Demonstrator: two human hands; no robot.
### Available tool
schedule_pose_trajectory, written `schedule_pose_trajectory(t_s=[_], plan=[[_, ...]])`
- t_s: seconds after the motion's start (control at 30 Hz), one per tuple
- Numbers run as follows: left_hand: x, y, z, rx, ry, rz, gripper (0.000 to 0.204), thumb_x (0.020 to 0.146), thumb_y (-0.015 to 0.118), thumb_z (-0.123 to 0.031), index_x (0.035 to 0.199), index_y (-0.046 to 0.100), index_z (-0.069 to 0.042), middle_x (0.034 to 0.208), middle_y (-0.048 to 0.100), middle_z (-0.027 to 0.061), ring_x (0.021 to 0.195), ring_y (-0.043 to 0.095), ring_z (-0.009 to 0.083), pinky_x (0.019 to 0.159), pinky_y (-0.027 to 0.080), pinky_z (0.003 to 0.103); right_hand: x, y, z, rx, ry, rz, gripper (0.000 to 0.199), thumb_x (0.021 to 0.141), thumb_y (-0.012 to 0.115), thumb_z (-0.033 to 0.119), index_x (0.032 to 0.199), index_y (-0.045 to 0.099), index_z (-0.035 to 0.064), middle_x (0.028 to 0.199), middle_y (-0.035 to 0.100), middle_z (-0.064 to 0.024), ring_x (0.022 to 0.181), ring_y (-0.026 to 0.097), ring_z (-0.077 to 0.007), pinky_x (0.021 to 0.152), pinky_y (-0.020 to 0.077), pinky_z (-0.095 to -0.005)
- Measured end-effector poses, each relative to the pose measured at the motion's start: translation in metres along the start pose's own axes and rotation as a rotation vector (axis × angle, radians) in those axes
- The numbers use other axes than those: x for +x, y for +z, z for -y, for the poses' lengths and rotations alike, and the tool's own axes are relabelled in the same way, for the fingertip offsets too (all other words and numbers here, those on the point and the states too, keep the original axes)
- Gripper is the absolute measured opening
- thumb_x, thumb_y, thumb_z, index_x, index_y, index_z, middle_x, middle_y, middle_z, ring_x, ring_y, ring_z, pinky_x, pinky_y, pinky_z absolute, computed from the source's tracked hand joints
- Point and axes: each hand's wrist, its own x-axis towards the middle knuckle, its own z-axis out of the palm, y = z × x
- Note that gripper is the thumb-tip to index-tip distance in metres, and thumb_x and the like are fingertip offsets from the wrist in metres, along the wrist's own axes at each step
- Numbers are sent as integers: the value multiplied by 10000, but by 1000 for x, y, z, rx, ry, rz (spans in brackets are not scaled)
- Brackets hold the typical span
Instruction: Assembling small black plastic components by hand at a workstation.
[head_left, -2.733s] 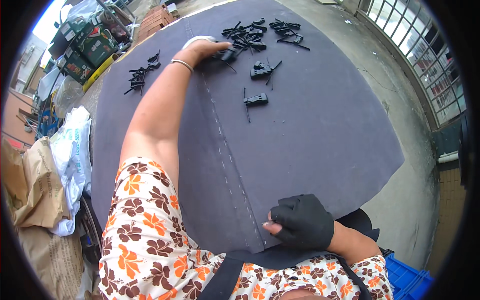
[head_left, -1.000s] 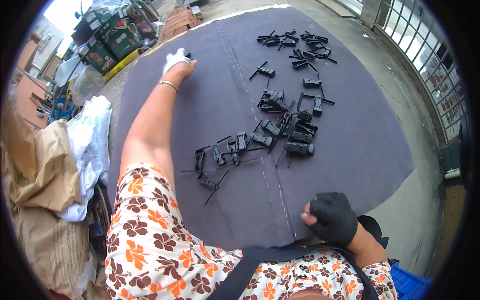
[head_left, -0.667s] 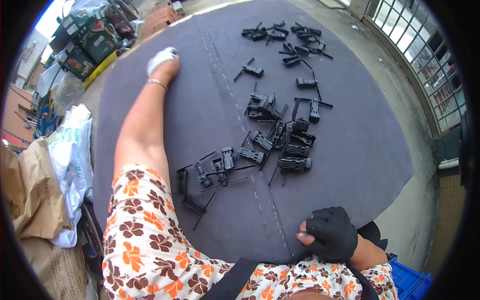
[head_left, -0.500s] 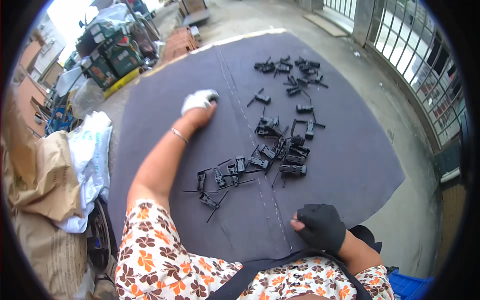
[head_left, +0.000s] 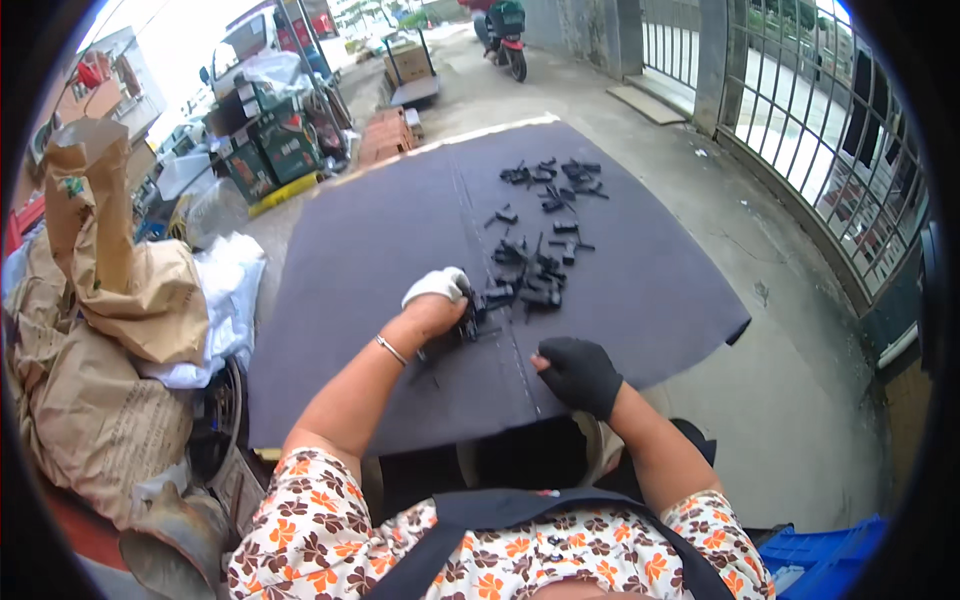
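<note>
My left hand [head_left: 438,293], in a white glove with bare skin at the thumb, reaches down at the left edge of the black plastic parts. Its fingers are curled and closed, the tips hidden by the hand and blurred dark shapes. Small black parts [head_left: 470,322] with thin rods lie right beside it, partly covered. My right hand [head_left: 580,377], in a black fingerless glove, is closed in a fist above the table's near edge, thumb forward; what it holds, if anything, is hidden. Beyond it lies a middle cluster of black parts [head_left: 540,292], with another group [head_left: 555,200] farther off.
The parts lie on a dark grey covered table [head_left: 360,230] with a stitched seam. Brown paper sacks [head_left: 130,390] and white bags [head_left: 230,300] stand left. A barred gate [head_left: 800,140] runs along the right; a blue crate [head_left: 825,555] is low right. Someone rides a scooter [head_left: 508,40] far off.
My left hand has come from the far left of the table back to the parts. The view has tilted up, showing more of the lane and the scooter. My right hand stays closed.
</note>
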Motion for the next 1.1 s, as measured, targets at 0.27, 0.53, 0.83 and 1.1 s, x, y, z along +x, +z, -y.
schedule_pose_trajectory(t_s=[0.27,0.53,0.83,1.1], plan=[[-36,-29,-68,169,413,-436,137,705,625,-65,825,664,-119,762,626,121,702,595,335,650,483,406,-4,-9,-11,206,-49,-403,110,853,586,145,822,570,41,692,550,-127,591,549,-247,589,457,-316],[-68,-38,-100,-1,369,-325,110,722,603,-42,805,658,-91,766,637,107,770,595,325,702,482,394,-16,-6,7,276,-51,-462,169,804,673,134,933,593,59,723,594,-50,607,554,-119,602,475,-253],[-112,-34,-114,-622,458,-410,159,780,671,-49,916,599,-8,749,636,59,711,604,141,672,492,268,-12,-28,52,424,72,-327,226,840,627,218,917,621,6,779,645,-113,682,620,-206,627,478,-304],[-159,-12,-108,-1318,327,-230,362,809,626,24,1159,551,-29,931,596,48,794,564,104,736,494,255,-37,-18,91,1165,510,-5,302,920,509,309,840,583,27,638,517,-9,506,482,-102,475,400,-260]])
